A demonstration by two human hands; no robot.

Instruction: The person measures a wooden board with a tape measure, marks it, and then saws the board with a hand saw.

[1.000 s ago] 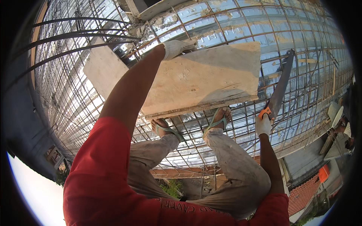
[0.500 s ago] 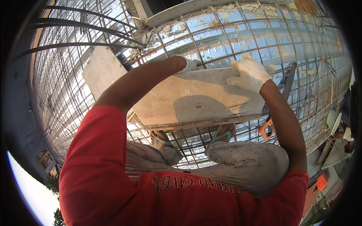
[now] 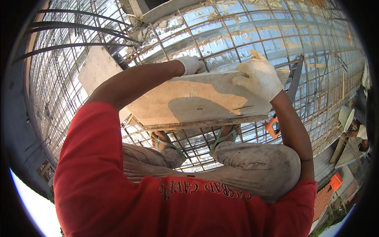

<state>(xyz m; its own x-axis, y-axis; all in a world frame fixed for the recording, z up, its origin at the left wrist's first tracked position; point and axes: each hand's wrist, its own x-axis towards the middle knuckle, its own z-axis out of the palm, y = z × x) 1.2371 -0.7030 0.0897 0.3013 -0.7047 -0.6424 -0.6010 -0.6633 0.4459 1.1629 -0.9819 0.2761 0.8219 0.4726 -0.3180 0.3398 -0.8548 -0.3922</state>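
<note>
Steel rebar grid (image 3: 252,35) covering a building deck, seen from above.
A second pale plywood board (image 3: 96,69) lies at the upper left beside dark curved bars (image 3: 75,27). A saw with an orange handle (image 3: 273,127) rests on the mesh at right. Feet in green-strapped sandals (image 3: 169,144) stand on the bars. A white hard hat (image 3: 346,117) shows at the far right edge.

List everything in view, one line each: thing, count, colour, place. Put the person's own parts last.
Flat wooden board: one, pale tan, held over the mesh at centre.
Second wooden board: one, pale, lying upper left.
Steel rebar mesh: one grid, rusty grey, underfoot.
Long hand saw with orange handle: one, grey blade, right of the board.
Green-strapped sandals: two, on the feet below the board.
Left hand: white glove, on the board's far edge.
Right hand: white glove, gripping the board's right end.
</note>
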